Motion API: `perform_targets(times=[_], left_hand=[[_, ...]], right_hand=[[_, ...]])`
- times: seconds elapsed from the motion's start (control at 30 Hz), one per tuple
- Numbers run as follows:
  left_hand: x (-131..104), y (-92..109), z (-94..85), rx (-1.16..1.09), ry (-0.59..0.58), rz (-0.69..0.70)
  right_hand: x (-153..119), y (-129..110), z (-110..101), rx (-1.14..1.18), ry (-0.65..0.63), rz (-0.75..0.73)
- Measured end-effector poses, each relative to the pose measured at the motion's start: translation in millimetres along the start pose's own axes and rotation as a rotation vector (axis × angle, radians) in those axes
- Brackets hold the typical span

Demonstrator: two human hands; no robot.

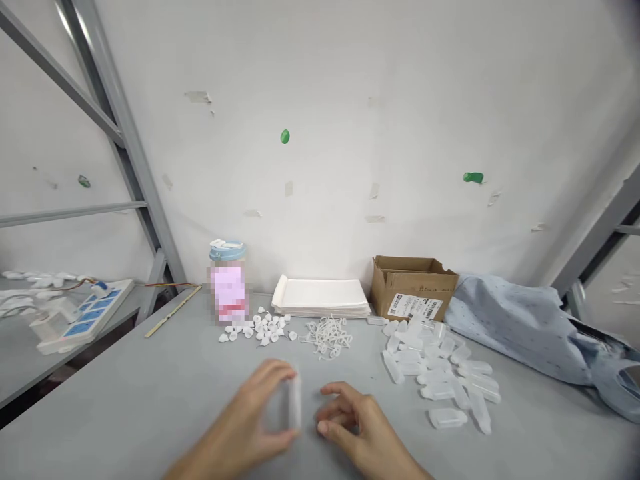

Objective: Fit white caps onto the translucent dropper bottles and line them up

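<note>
My left hand (250,420) grips a small translucent plastic bottle (295,402) by its two ends, thumb below and fingers above, with the bottle upright and slightly blurred. Just to the right is my right hand (357,423), its fingers loosely curled and apart, with nothing visible in them. Beyond the hands lie a heap of small white caps (270,328) and a pile of thin white looped plastic pieces (329,337). Many similar translucent bottles (437,390) are scattered to the right.
Behind the piles, a stack of white trays or envelopes (323,297) lies against the wall. A blue-lidded cup (227,253) stands left of it; a cardboard box (413,287) and a light blue cloth (515,327) are to the right. Power strips (90,320) sit at far left.
</note>
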State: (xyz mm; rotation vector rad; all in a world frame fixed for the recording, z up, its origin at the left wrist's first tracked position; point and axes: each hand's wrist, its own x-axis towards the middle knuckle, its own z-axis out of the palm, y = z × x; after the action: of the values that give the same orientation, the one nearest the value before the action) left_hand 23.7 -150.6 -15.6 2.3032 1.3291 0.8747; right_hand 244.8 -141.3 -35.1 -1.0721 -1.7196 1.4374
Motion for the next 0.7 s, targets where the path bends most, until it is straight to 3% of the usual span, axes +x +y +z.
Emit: perform_targets(times=[0.1, 0.23, 0.47, 0.7], left_hand=[[-11, -37, -35.8, 0.031, 0.049, -0.207], [-19, -74, -70.0, 0.097, -0.095, -0.337], [-13, -83, -95.9, 0.097, -0.283, -0.397], [-4, -94, -108.3, 0.08, -0.406, -0.425]], right_hand=[[-2, -5, -6, -0.021, 0.055, 0.004], [-3, -12, -12, -0.017, 0.107, 0.001], [2, -10, -14, 0.014, 0.149, 0.019], [2, -8, -15, 0.034, 0.171, 0.03]])
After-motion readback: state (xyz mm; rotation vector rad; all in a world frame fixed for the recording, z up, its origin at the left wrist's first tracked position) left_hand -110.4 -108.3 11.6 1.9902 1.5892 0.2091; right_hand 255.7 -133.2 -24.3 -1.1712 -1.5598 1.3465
